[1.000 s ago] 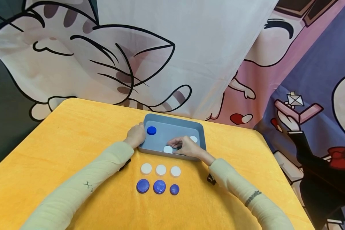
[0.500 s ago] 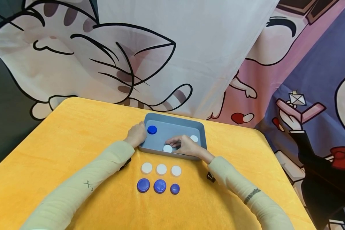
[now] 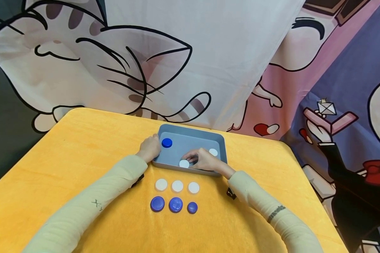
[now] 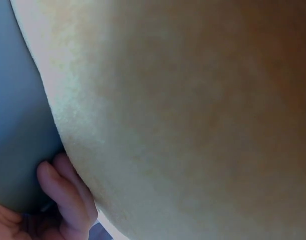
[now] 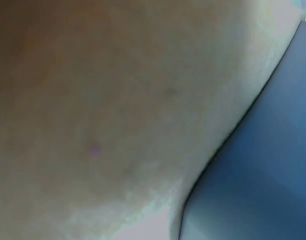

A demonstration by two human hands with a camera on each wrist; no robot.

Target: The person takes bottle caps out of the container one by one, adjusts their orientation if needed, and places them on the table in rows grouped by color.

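A shallow grey-blue tray [image 3: 194,133] lies on the yellow cloth. My left hand [image 3: 150,148] grips its left wall; in the left wrist view, curled fingers [image 4: 67,195] show beside the grey surface. Inside the tray's front part, my right hand [image 3: 205,161] pinches a white bottle cap [image 3: 184,163] between thumb and fingers, the cap low against the tray floor. Another white cap [image 3: 213,152] lies at the tray's right side, just behind that hand. A blue bottle cap [image 3: 166,142] lies near the back left. Skin fills most of the right wrist view, hiding the fingertips.
In front of the tray, three white caps [image 3: 177,186] form a row on the tablecloth [image 3: 114,196]. Nearer to me is a row of three blue caps [image 3: 175,205], the right one smaller. A cartoon-printed curtain [image 3: 234,52] hangs behind the table.
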